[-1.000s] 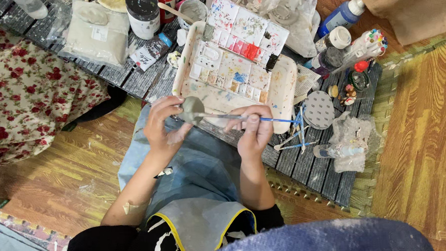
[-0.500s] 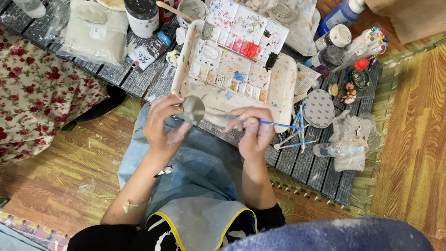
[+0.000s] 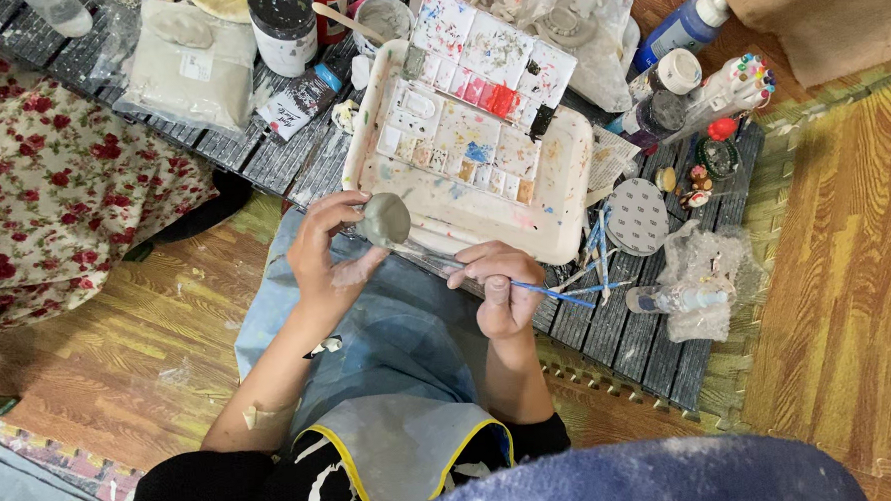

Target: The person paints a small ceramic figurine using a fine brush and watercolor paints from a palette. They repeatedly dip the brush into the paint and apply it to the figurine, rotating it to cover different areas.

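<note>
Left hand (image 3: 323, 254): fingers curled round a small grey rounded clay piece (image 3: 384, 219), raised above the lap and turned toward the brush so its face can be reached.

Right hand (image 3: 502, 290): pinched closed on a thin blue-handled paintbrush (image 3: 553, 294), tip aimed left at the clay piece, handle trailing right.

White plastic paint palette tray (image 3: 565, 237), stained, wells of mixed colours: just beyond both hands, within brush reach.

Black-lidded white jar (image 3: 284, 27): farther back, on the dark slatted board (image 3: 610, 343).

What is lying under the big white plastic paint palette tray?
The white plastic paint palette tray rests on dark slatted boards; its near edge overhangs the blue apron. Anything directly underneath is hidden.
</note>
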